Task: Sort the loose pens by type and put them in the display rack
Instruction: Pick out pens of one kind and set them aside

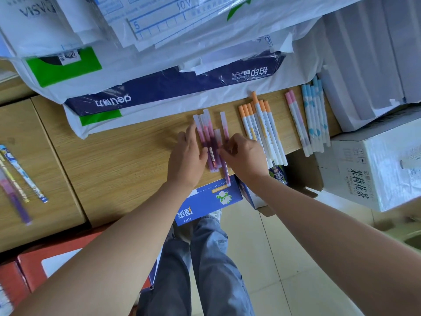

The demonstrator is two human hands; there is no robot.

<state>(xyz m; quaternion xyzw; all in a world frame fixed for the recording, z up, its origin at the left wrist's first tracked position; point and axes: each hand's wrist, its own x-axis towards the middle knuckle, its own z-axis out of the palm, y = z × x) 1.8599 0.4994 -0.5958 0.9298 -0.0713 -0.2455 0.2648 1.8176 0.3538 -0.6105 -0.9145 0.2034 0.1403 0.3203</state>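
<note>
Pinkish clear pens (210,142) bunched near the bench (114,156) front edge, squeezed between left hand (186,156), flat and open, and right hand (243,156), pinching one. Overhanging the edge already, so could roll off if nudged. No rack visible.

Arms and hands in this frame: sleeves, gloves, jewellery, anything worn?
Nothing worn. The left hand and right hand are bare, no gloves, rings or watch visible. Both forearms are bare to the frame edge, with no sleeve in view.
</note>
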